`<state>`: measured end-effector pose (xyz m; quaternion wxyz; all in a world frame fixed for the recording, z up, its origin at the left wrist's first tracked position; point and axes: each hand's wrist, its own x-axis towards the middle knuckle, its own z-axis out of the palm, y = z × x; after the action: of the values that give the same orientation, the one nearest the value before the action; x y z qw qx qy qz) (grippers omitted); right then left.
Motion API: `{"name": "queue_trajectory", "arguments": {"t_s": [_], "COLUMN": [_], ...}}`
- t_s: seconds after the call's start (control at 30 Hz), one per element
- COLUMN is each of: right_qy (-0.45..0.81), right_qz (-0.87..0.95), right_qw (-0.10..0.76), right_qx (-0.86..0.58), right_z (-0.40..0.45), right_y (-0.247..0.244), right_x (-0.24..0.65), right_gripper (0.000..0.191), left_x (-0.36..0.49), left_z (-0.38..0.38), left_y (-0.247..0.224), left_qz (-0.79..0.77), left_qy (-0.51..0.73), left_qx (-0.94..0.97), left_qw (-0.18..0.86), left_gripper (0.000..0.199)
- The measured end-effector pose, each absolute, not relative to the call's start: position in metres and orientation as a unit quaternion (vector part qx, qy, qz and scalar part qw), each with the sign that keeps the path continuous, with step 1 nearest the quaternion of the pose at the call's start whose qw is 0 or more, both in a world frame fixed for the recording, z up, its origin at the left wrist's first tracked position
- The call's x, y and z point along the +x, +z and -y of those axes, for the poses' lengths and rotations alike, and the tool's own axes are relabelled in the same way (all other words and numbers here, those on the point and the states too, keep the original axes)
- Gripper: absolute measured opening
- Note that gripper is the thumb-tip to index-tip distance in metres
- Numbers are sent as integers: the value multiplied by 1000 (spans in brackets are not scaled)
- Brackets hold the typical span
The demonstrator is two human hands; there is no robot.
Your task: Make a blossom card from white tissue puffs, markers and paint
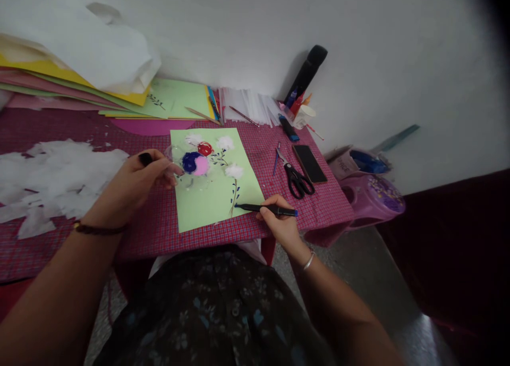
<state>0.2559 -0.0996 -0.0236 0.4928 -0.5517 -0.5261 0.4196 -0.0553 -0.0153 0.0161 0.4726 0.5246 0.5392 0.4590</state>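
Note:
A light green sheet of paper point(215, 212) lies in front of me, with white cotton-like tufts point(234, 170) and thin brown stems with small dark blue leaves on it. My right hand point(280, 220) grips a black marker point(274, 210) with a blue end. The marker's tip is at the leaves of the lower stem. My left hand point(141, 183) pinches the edge of a clear plastic palette point(187, 183) over the sheet's left part. Blue point(190, 162), pink and red paint point(204, 149) show on the palette, which hides some of the drawing beneath.
Black-handled scissors point(298, 181) and a phone point(309, 164) lie to the right. Torn white pieces point(64, 177) are heaped at left. Behind are stacked coloured papers point(183, 96), white strips point(251, 104), paint tubes point(297, 104) and a black bottle point(306, 74). A purple stool point(364, 196) stands past the table.

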Motion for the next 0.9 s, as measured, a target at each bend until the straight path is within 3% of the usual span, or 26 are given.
{"name": "queue_trajectory", "arguments": {"t_s": [0.47,0.6,0.73,0.9], "right_qy": [421,432,436,480], "right_qz": [515,478,467,506], "right_qw": [497,548,592,579], "right_qx": [-558,-533,-490,-422], "right_z": [100,95,81,63], "right_y": [-24,-25,-16,4], "right_x": [256,259,255,227], "right_gripper": [15,17,19,19], "left_x": [-55,-55,-55,-53], "left_z": [14,14,16,20], "left_y": [17,17,18,21], "left_qz": [-536,-536,-515,-481], "left_qy": [465,458,445,361], "left_qx": [523,526,530,563], "left_qw": [472,476,506,567], "left_gripper": [17,17,17,17]}}
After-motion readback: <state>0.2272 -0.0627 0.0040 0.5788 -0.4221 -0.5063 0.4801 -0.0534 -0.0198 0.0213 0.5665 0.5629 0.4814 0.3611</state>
